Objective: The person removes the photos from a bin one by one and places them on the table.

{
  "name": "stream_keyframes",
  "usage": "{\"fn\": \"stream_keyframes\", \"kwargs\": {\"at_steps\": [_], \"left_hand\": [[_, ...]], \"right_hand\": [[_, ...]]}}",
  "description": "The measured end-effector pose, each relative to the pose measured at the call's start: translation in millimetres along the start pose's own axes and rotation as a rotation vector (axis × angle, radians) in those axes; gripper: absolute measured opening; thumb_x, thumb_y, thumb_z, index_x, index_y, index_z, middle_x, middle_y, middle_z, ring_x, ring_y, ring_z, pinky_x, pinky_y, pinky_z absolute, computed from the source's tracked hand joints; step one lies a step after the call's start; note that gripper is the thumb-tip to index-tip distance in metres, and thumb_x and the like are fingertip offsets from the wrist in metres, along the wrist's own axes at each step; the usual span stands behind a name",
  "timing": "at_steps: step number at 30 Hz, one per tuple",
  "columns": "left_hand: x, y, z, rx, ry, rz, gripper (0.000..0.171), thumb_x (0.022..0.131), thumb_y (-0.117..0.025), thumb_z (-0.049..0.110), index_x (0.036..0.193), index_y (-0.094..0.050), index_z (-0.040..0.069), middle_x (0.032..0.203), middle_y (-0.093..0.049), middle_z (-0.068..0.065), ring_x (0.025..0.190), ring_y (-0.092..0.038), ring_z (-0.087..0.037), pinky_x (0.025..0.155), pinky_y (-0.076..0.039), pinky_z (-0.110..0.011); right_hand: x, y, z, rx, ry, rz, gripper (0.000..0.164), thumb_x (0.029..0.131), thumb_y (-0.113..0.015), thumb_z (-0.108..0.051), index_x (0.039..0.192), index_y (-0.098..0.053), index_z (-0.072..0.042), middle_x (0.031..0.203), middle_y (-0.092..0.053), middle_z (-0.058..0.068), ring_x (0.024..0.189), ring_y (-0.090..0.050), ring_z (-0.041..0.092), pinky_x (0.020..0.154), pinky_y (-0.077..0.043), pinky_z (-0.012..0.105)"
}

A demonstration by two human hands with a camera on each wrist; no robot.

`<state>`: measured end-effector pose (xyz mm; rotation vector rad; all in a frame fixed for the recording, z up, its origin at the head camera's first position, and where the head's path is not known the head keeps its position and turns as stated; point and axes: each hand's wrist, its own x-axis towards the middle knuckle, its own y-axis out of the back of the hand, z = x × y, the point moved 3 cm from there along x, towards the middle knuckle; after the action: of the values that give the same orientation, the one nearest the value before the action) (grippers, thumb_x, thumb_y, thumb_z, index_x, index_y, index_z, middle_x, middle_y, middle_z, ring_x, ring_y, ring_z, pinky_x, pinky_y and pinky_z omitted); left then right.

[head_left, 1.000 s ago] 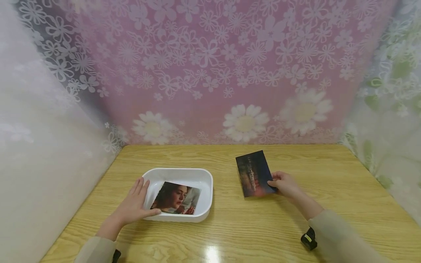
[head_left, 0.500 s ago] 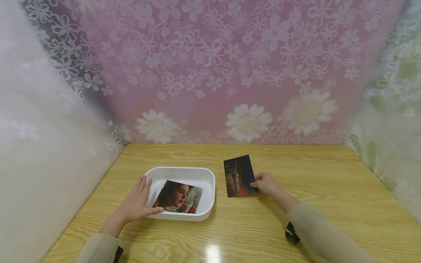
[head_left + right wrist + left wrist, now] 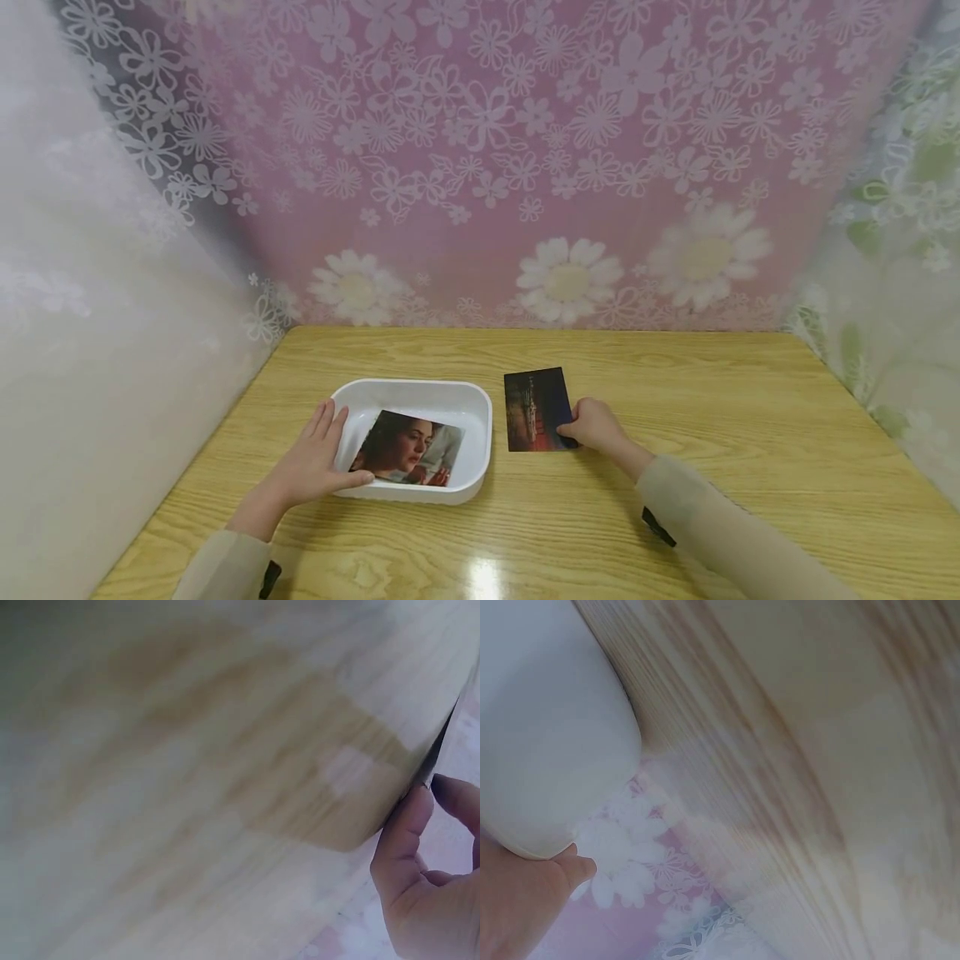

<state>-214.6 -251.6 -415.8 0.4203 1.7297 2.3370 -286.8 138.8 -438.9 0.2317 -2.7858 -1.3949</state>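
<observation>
Pinching a dark rectangular paper card [image 3: 531,410] edgewise, the right hand [image 3: 600,427] likely avoids smudging; the unclenched left hand [image 3: 303,471] seemingly steadies a white oblong plastic tray [image 3: 427,493].

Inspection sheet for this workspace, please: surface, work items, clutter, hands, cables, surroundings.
Surface: wood-grain table, glare at the near side.
Work items: white tray with a portrait photo inside; dark photo right of the tray, table contact unclear.
Clutter: nothing seen.
Hands: left hand rests on the tray's left end; right hand pinches the dark photo near its right corner.
Cables: nothing seen.
Surroundings: pink floral backdrop, pale side curtains.
</observation>
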Motion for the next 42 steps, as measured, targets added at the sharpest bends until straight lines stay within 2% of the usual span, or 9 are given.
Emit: {"fn": "stream_keyframes", "kwargs": {"at_steps": [5,12,18,25,28,31,35,39,42], "left_hand": [[0.3,1.2,0.5,0.001,-0.009,0.005,0.106,0.070,-0.060,0.059,0.135,-0.018,-0.013,0.139,-0.007,-0.034,0.128,-0.003,-0.044,0.099,-0.015,-0.054],[0.0,0.0,-1.3,-0.001,-0.007,-0.001,0.106,0.071,-0.060,0.059,0.135,-0.017,-0.013,0.139,-0.006,-0.034,0.128,-0.003,-0.044,0.099,-0.015,-0.054],[-1.9,1.5,-0.9,-0.010,-0.005,-0.002,0.105,0.071,-0.060,0.058,0.134,-0.017,-0.014,0.138,-0.006,-0.035,0.128,-0.002,-0.044,0.099,-0.015,-0.055],[-2.9,2.1,-1.9,-0.004,-0.006,0.009,0.105,0.071,-0.060,0.059,0.134,-0.018,-0.014,0.138,-0.007,-0.035,0.128,-0.002,-0.043,0.099,-0.015,-0.054],[-2.9,2.1,-2.3,-0.003,-0.005,0.011,0.105,0.071,-0.060,0.059,0.134,-0.018,-0.014,0.138,-0.007,-0.035,0.128,-0.003,-0.044,0.099,-0.015,-0.054],[-2.6,2.2,-2.2,-0.002,0.001,0.006,0.105,0.071,-0.060,0.059,0.134,-0.018,-0.014,0.138,-0.007,-0.035,0.128,-0.003,-0.044,0.099,-0.015,-0.054],[-2.3,1.6,-1.9,0.000,0.000,0.006,0.106,0.070,-0.060,0.060,0.134,-0.018,-0.014,0.138,-0.007,-0.034,0.128,-0.003,-0.044,0.099,-0.015,-0.054],[-1.5,0.6,-1.4,0.000,-0.006,0.006,0.106,0.070,-0.059,0.060,0.135,-0.018,-0.013,0.139,-0.007,-0.034,0.128,-0.003,-0.044,0.099,-0.015,-0.054],[-1.0,0.8,-1.1,0.001,-0.008,0.007,0.106,0.070,-0.059,0.061,0.135,-0.018,-0.013,0.139,-0.007,-0.034,0.128,-0.003,-0.044,0.099,-0.015,-0.054]], "right_hand": [[-3,-1,-6,-0.105,0.028,-0.014,0.046,0.076,-0.068,-0.017,0.048,-0.032,-0.015,0.043,-0.023,-0.005,0.039,-0.020,0.008,0.040,-0.023,0.021],[-3,-2,-13,-0.239,0.033,-0.031,0.036,0.078,-0.067,-0.021,0.053,-0.043,-0.012,0.045,-0.031,-0.003,0.040,-0.027,0.008,0.040,-0.025,0.022],[-2,-3,-18,-0.291,0.056,-0.040,0.030,0.078,-0.067,-0.021,0.057,-0.050,-0.009,0.051,-0.041,0.002,0.042,-0.033,0.010,0.042,-0.030,0.024],[-2,-5,-20,-0.360,0.058,-0.047,0.038,0.078,-0.068,-0.024,0.050,-0.045,-0.013,0.047,-0.036,-0.001,0.040,-0.029,0.009,0.039,-0.026,0.023],[-1,-6,-20,-0.395,0.044,-0.048,0.035,0.078,-0.068,-0.027,0.052,-0.050,-0.011,0.047,-0.035,-0.001,0.039,-0.027,0.008,0.037,-0.023,0.022],[0,-6,-21,-0.427,0.044,-0.041,0.031,0.078,-0.068,-0.030,0.080,-0.065,0.001,0.044,-0.040,0.001,0.036,-0.023,0.007,0.035,-0.020,0.022],[0,-5,-22,-0.441,0.050,-0.035,0.065,0.078,-0.067,-0.033,0.121,-0.047,0.011,0.046,-0.048,0.004,0.034,-0.025,0.007,0.034,-0.018,0.022],[-2,0,-30,-0.377,0.073,-0.014,0.063,0.080,-0.064,-0.035,0.121,-0.045,0.008,0.070,-0.060,0.010,0.043,-0.046,0.012,0.035,-0.031,0.025],[-4,4,-41,-0.336,0.122,0.027,0.059,0.081,-0.063,-0.036,0.119,-0.047,0.006,0.094,-0.060,0.016,0.066,-0.058,0.023,0.048,-0.045,0.033]]}}
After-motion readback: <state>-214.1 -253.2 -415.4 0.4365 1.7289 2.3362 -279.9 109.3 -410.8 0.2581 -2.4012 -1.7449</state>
